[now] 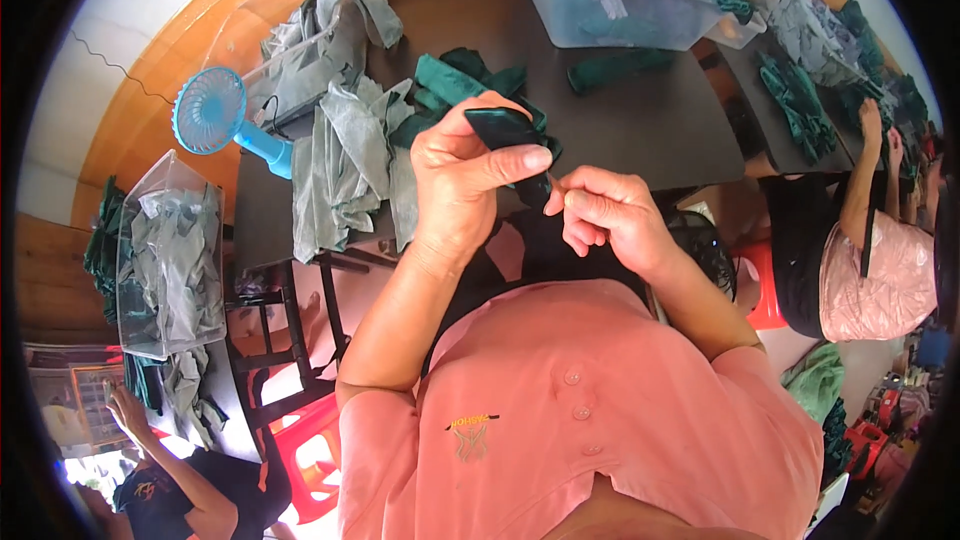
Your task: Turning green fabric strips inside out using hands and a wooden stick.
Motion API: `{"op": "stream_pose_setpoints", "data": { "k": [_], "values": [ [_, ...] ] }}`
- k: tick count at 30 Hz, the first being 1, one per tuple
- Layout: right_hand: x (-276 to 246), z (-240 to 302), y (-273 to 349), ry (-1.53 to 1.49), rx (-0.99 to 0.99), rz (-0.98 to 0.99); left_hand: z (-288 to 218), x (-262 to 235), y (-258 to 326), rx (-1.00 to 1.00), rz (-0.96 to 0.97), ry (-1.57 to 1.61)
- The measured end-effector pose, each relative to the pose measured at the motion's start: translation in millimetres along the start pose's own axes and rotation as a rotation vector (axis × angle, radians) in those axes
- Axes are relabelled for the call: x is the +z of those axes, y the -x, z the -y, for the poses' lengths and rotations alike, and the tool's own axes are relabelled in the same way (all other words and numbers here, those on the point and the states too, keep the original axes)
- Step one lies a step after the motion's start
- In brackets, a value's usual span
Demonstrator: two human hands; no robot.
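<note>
My left hand (455, 175) is closed round a dark green, shiny piece of fabric (500, 128), its thumb pressed flat across the cloth. Close by on the right, my right hand (612, 208) is curled, with thumb and forefinger pinched at the lower end of that cloth. Whatever lies between those fingertips is too small to make out. Behind my left hand, folded green velvet pieces (450, 80) lie on the dark table (640, 125). Grey-green fabric pieces (345, 165) are heaped left of it and hang over the table edge.
A translucent bin (620, 25) piled with green velvet stands at the back, a rolled green piece (620, 68) before it. At left are a blue fan (212, 110) and a clear box (172, 325) of grey fabric. Co-workers sit at right (880, 285) and lower left (190, 490).
</note>
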State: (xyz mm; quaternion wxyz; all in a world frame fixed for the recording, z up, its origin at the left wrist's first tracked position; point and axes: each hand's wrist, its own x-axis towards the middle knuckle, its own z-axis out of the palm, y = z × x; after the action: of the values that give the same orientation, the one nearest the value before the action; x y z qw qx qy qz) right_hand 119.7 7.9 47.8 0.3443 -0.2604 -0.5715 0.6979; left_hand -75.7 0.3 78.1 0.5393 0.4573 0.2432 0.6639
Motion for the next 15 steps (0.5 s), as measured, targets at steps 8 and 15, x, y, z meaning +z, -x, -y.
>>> {"op": "stream_pose_setpoints", "data": {
  "k": [8,15],
  "values": [
    [13,-9,7,-0.081,-0.199,-0.109,-3,41,11,-0.019,-0.175,-0.135],
    [14,-6,4,-0.052,-0.206,-0.087,12,40,12,0.098,-0.173,-0.181]
  ]
}}
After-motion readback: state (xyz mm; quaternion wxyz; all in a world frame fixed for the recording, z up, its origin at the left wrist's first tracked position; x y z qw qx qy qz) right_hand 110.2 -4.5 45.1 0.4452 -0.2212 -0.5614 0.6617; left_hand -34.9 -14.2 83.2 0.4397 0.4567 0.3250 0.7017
